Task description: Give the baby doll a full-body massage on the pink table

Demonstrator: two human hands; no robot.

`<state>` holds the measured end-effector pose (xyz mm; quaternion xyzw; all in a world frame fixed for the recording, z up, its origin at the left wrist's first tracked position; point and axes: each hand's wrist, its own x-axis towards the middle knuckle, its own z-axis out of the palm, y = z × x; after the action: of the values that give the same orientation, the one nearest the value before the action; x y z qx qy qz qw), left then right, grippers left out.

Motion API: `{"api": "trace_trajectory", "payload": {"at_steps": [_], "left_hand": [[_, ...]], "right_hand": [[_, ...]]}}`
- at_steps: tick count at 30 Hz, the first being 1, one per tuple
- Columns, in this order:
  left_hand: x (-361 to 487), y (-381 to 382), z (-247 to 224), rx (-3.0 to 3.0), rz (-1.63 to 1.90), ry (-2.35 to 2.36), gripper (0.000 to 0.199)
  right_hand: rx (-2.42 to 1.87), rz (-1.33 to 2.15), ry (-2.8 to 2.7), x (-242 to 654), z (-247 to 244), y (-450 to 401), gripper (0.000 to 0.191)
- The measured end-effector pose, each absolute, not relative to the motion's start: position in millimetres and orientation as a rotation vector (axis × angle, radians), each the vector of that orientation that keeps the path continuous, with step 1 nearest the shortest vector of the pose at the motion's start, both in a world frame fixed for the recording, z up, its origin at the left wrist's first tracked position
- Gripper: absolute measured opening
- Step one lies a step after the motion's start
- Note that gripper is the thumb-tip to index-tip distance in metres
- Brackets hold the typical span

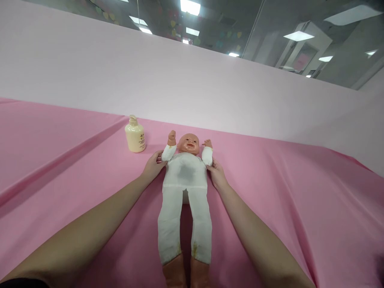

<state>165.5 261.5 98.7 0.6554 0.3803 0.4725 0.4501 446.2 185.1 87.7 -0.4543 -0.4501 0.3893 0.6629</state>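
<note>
A baby doll (186, 170) lies on its back, head away from me, with a white cloth body and legs and a grey patch on its chest. Its forearms point up beside its head. My left hand (153, 165) is at the doll's arm on the left, fingers curled about the elbow. On the other side my right hand (217, 173) grips the doll's other arm near the elbow, its fingertips partly hidden. Left of the doll's head stands a cream pump bottle (135, 136), apart from my left hand.
Under the doll spreads a pink cloth (264, 192) with folds at left and right. A white wall (168, 80) rises behind it, with a glass pane (216, 28) above that shows ceiling lights.
</note>
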Motion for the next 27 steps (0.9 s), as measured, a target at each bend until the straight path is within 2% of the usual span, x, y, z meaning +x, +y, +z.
{"api": "trace_trajectory", "payload": {"at_steps": [3,7,9,16,21,27], "left_hand": [[165,263,98,1.541,1.140,0.888,0.042],[168,264,97,1.500,1.139,0.855,0.022],[169,265,96,1.494,1.174,0.840,0.017],[168,263,97,1.474,1.100,0.847,0.032],[168,259,101,1.476,1.111,0.794,0.032],[168,260,104,1.426,1.155,0.827,0.038]], "right_hand": [[-0.960,0.969,-0.970,446,89,185,0.046],[-0.959,0.999,-0.899,443,90,182,0.012],[-0.945,1.005,-0.887,442,91,180,0.006],[-0.977,0.967,-0.879,447,91,181,0.012],[-0.901,0.924,-0.883,442,90,189,0.022],[-0.958,0.880,-0.942,443,87,188,0.025]]}}
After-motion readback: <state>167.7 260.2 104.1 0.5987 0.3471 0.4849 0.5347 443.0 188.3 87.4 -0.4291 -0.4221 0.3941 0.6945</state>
